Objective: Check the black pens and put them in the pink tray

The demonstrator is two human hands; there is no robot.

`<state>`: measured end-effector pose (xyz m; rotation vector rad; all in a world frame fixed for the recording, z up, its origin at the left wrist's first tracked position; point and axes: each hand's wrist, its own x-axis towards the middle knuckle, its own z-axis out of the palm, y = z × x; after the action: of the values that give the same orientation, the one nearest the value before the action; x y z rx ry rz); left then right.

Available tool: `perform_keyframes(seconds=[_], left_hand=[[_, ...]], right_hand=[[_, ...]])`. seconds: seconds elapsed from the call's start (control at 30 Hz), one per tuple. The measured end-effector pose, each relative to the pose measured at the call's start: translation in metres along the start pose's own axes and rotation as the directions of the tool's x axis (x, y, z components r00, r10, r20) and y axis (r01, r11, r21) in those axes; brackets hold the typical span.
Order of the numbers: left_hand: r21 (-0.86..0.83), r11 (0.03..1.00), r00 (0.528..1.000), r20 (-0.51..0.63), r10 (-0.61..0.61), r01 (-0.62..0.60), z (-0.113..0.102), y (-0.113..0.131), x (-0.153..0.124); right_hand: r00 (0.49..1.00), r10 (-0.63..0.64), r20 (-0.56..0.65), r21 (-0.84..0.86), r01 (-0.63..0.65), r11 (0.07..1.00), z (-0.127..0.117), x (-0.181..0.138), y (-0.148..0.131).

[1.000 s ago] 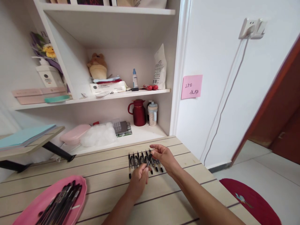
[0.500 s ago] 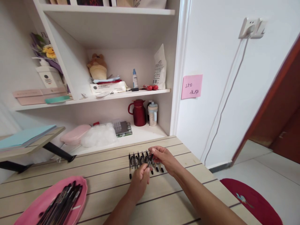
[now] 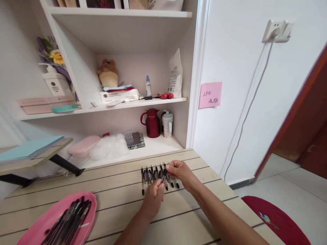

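My left hand [image 3: 153, 195] is closed around the lower part of a black pen [image 3: 164, 176], which points up and away from me. At the pen's upper end, my right hand [image 3: 180, 173] has thumb and forefinger pinched together; whether a small piece sits between them is hard to see. Just beyond and under the hands, several black pens [image 3: 142, 182] lie side by side in a row on the wooden table, partly hidden by my fingers. More dark pens [image 3: 67, 221] are heaped on a pink tray [image 3: 88, 200] at the lower left.
Behind the table stands a white shelf [image 3: 143, 104] holding a red jug [image 3: 152, 123], a cup [image 3: 167, 125] and a plastic bag [image 3: 109, 147]. A small raised stand [image 3: 57, 149] carries blue papers at the left. A red stool [image 3: 273, 217] is at the right.
My right fingertips have shifted slightly right and down at the pen's upper end. The left hand keeps its hold, and the whole view has moved a little.
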<state>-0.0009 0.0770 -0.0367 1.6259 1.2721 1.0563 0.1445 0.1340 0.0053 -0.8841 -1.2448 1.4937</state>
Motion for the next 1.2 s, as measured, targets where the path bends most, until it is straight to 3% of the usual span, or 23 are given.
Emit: perform_keyframes(seconds=[0.2,0.37,0.53,0.67,0.83,0.93,1.1,1.2], left_hand=[[-0.014,1.000,1.000,-0.016,-0.007,0.007,0.001,-0.004,0.001],[0.023,1.000,1.000,0.002,0.000,0.000,0.000,-0.002,0.001],[0.038,0.999,1.000,0.006,0.000,0.000,-0.001,0.001,0.000],[0.054,0.998,1.000,0.004,0.019,-0.019,-0.001,0.003,-0.001],[0.057,0.998,1.000,0.001,0.018,-0.018,-0.002,0.007,-0.001],[0.070,0.997,1.000,-0.003,0.026,-0.025,-0.002,0.006,-0.001],[0.088,0.996,1.000,-0.012,0.010,-0.009,-0.003,0.002,0.000],[0.083,0.996,1.000,-0.008,0.017,-0.016,-0.003,0.000,0.001]], right_hand=[[0.998,0.037,0.048,0.053,-0.040,0.998,-0.001,0.000,-0.001],[1.000,-0.011,-0.006,0.033,0.011,0.999,-0.001,0.001,0.001],[0.998,0.024,0.057,0.068,-0.028,0.997,-0.002,0.001,0.001],[1.000,-0.022,0.019,0.017,0.022,1.000,-0.003,0.003,0.002],[0.998,0.020,0.063,-0.009,-0.019,1.000,-0.006,0.002,0.001],[0.998,-0.029,0.057,-0.017,0.030,0.999,-0.005,0.003,0.006],[0.995,-0.096,0.010,-0.261,0.095,0.961,-0.014,0.012,0.008],[0.960,-0.235,-0.153,-0.617,0.093,0.781,-0.035,0.018,0.003]])
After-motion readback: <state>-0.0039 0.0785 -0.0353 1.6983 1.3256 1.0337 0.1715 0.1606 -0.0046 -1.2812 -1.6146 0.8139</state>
